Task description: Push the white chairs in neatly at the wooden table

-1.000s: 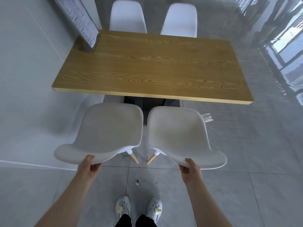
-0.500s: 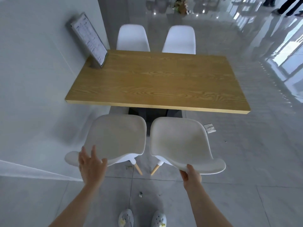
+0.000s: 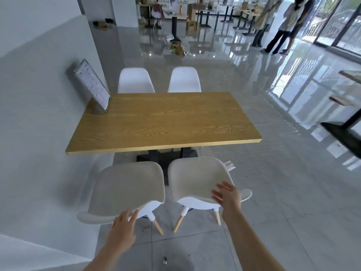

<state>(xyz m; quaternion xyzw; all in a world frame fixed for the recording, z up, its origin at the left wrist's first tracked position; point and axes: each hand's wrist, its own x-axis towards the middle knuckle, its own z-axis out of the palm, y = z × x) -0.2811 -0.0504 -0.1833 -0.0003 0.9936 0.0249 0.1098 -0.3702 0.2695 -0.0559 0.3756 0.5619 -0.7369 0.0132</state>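
The wooden table (image 3: 164, 124) stands against the left wall. Two white chairs stand side by side at its near edge, seats just short of the tabletop: the near left chair (image 3: 129, 188) and the near right chair (image 3: 195, 178). My left hand (image 3: 124, 229) hovers open at the back rim of the near left chair, fingers spread, holding nothing. My right hand (image 3: 227, 196) is open over the back rim of the near right chair, fingers apart, holding nothing. Two more white chairs, the far left chair (image 3: 135, 80) and the far right chair (image 3: 184, 79), sit pushed in at the far side.
A framed menu stand (image 3: 91, 87) leans on the table's back left corner. The grey wall (image 3: 33, 114) runs along the left. A paper scrap (image 3: 229, 165) lies on the tiled floor. Two people (image 3: 281, 24) stand far right near other tables (image 3: 349, 118).
Both hands have come off the chair backs: the left let go first, then the right, and both are now open. My view has lifted and backed away, showing more of the room.
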